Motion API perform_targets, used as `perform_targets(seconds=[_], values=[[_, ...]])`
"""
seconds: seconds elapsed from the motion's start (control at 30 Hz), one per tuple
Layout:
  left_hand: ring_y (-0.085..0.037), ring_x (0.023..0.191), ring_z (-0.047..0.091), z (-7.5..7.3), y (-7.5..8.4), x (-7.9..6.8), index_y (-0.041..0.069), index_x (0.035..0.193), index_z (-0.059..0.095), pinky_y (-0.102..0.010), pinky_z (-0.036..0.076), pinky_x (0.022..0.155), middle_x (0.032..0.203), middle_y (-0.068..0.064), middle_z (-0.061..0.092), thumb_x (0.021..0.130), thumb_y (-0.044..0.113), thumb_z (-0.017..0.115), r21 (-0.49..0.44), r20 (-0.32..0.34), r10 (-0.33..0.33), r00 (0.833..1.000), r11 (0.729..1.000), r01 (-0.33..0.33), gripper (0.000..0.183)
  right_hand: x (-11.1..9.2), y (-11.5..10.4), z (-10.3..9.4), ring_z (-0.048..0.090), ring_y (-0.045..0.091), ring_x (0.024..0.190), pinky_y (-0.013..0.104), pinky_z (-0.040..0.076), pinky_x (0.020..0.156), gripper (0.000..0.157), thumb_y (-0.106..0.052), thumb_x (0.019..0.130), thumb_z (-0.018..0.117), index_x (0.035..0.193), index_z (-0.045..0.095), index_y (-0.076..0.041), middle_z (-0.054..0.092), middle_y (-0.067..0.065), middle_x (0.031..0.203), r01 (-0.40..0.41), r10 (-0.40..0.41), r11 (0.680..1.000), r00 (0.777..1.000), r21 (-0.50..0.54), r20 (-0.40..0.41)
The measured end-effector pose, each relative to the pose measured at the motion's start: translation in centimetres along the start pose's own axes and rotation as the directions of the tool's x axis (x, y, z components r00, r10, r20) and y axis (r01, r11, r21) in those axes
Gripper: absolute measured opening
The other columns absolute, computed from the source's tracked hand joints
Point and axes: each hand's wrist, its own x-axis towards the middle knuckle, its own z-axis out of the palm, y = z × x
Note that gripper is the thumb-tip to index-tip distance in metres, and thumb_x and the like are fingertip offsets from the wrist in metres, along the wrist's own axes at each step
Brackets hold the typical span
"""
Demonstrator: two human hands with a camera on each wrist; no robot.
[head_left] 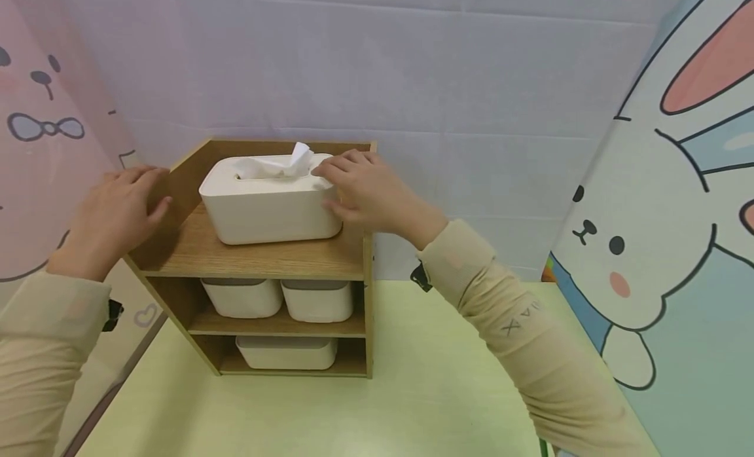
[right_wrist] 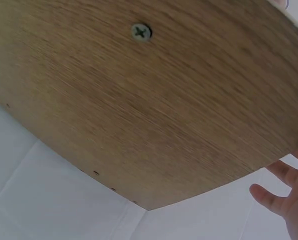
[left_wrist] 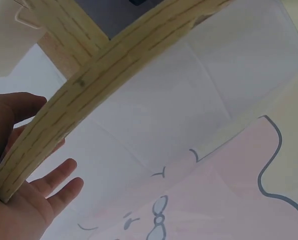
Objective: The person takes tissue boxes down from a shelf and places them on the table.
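A wooden desktop shelf point(head_left: 369, 300) stands against the back wall, with a white tissue box point(head_left: 268, 215) on its top level and a tissue point(head_left: 300, 159) poking out of the slot. At the shelf's left side panel point(left_wrist: 89, 82) is my left hand point(head_left: 114, 215); the panel's edge passes between the thumb and the loosely spread fingers point(left_wrist: 56, 180). My right hand point(head_left: 374, 195) reaches over the right side panel point(right_wrist: 154, 110) beside the tissue box's right end. Its fingers are relaxed and slightly bent, partly hidden behind the panel in the right wrist view.
Two white bins point(head_left: 244, 300) point(head_left: 318, 303) sit on the middle level, and a wider white bin point(head_left: 287, 354) on the bottom one. The pale green table point(head_left: 424, 378) extends in front and to the right. Cartoon-printed sheets point(head_left: 660, 260) line the sides.
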Motion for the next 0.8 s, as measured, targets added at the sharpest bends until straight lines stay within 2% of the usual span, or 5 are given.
perform_targets(seconds=[0.23,0.4,0.5,0.67,0.8], values=[[-0.05,0.106,0.043,0.2,-0.5,-0.2,-0.007,0.122,0.047,-0.059,0.032,0.095,0.119,-0.03,0.05,0.083,0.006,0.056,0.005,-0.027,0.085,0.996,0.996,-0.085,0.042,1.1,-0.3,0.2,0.038,0.022,0.127,0.042,0.031,0.106,0.044,-0.027,0.09,0.052,0.132,0.044,-0.018,0.046,-0.003,0.136,-0.003,-0.001,0.999,0.996,0.047,0.084],[-0.049,0.107,0.043,0.3,-0.6,-0.3,-0.008,0.122,0.046,-0.059,0.032,0.094,0.119,-0.03,0.05,0.079,0.003,0.059,0.029,-0.046,0.122,0.991,0.992,-0.121,0.046,1.6,-0.3,0.4,0.036,0.021,0.129,0.042,0.03,0.106,0.046,-0.028,0.09,0.052,0.134,0.042,-0.02,0.043,-0.004,0.139,-0.013,0.006,0.998,0.992,0.058,0.125],[-0.049,0.107,0.043,0.3,-0.5,-0.4,-0.008,0.123,0.046,-0.06,0.033,0.093,0.12,-0.03,0.05,0.077,0.003,0.06,0.052,-0.046,0.129,0.991,0.991,-0.126,0.049,1.8,-0.3,0.5,0.035,0.021,0.129,0.043,0.03,0.106,0.048,-0.027,0.09,0.052,0.135,0.04,-0.02,0.043,-0.003,0.14,-0.015,0.006,0.998,0.989,0.063,0.145],[-0.049,0.109,0.042,0.2,-0.2,-0.5,-0.004,0.127,0.044,-0.062,0.035,0.092,0.126,-0.027,0.048,0.077,0.005,0.061,0.085,-0.016,0.097,0.995,0.992,-0.095,0.054,2.2,-0.2,0.7,0.033,0.022,0.131,0.042,0.03,0.105,0.05,-0.025,0.089,0.054,0.136,0.037,-0.022,0.041,-0.003,0.142,-0.039,0.024,0.996,0.982,0.077,0.189],[-0.05,0.109,0.042,0.3,0.0,-0.6,-0.002,0.129,0.043,-0.064,0.035,0.089,0.127,-0.025,0.048,0.077,0.006,0.061,0.09,-0.023,0.079,0.997,0.993,-0.077,0.055,2.6,-0.3,0.9,0.031,0.022,0.132,0.043,0.031,0.105,0.051,-0.022,0.089,0.054,0.136,0.036,-0.023,0.039,-0.003,0.143,-0.052,0.025,0.992,0.975,0.119,0.222]])
